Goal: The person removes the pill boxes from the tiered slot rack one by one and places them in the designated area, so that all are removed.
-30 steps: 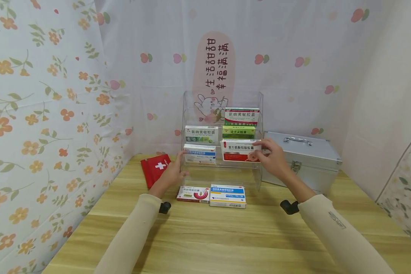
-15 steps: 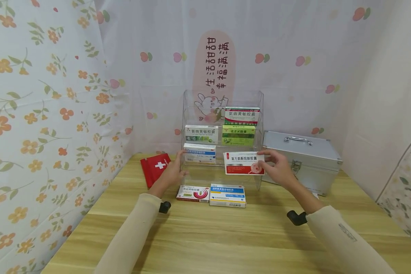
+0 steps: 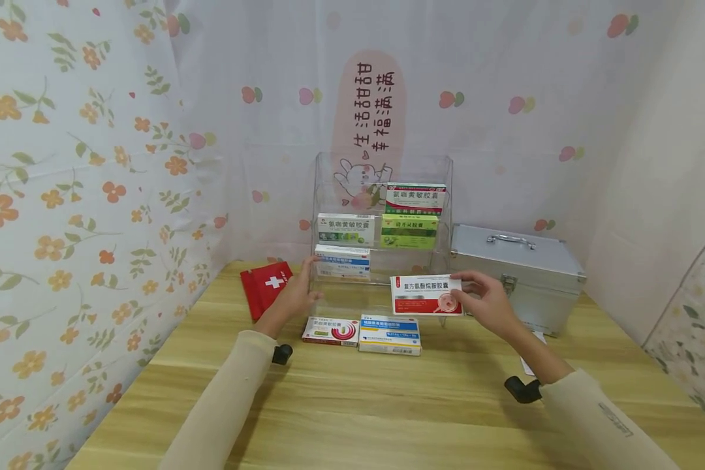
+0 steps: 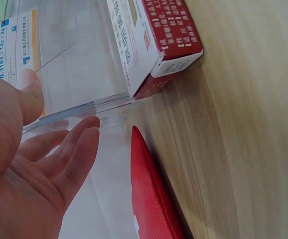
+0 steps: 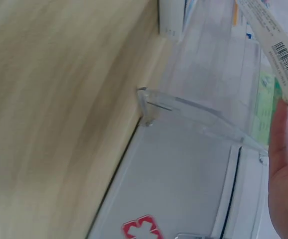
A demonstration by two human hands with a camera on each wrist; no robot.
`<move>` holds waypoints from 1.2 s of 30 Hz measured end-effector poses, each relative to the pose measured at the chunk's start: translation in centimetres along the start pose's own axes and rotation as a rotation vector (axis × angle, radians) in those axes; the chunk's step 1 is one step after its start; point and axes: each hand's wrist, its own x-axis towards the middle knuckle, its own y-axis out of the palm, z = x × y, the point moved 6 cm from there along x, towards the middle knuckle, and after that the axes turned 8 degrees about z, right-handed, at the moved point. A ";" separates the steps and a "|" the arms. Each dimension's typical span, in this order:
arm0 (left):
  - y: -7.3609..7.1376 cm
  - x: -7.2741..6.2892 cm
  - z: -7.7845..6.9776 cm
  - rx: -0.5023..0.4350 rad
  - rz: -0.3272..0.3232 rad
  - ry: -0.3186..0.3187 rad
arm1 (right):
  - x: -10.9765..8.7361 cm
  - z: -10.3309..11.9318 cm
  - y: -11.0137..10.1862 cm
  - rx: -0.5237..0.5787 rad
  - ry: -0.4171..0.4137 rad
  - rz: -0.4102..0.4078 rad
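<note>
In the head view my right hand [image 3: 487, 303] pinches the right end of a white-and-red medicine box [image 3: 425, 295], held in front of the rack's lower right. The box's barcoded side [image 5: 286, 62] shows in the right wrist view. My left hand [image 3: 294, 297] grips the left side panel of the clear acrylic display rack [image 3: 341, 297], thumb on one face and fingers on the other. A blue-and-white medicine box [image 3: 342, 263] sits on the tier beside the left thumb. Higher up stand a white-and-green box [image 3: 345, 230], a yellow-green box [image 3: 408, 232] and a white box with red and green bands [image 3: 415, 198].
At the rack's foot lie a white-and-dark-red box [image 3: 330, 331] and a blue, white and yellow box [image 3: 390, 334]. A red first-aid pouch [image 3: 264, 287] lies left of the rack. On the right stands a silver metal case [image 3: 514, 274], with white paper [image 3: 531, 356] near it.
My right hand has taken the white-and-red box off its tier, moving it down, slightly right and toward me. My left hand stays on the rack's side.
</note>
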 end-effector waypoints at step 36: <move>-0.4 0.1 0.1 0.007 -0.010 0.005 | -4.8 -5.2 -3.4 0.009 0.313 0.171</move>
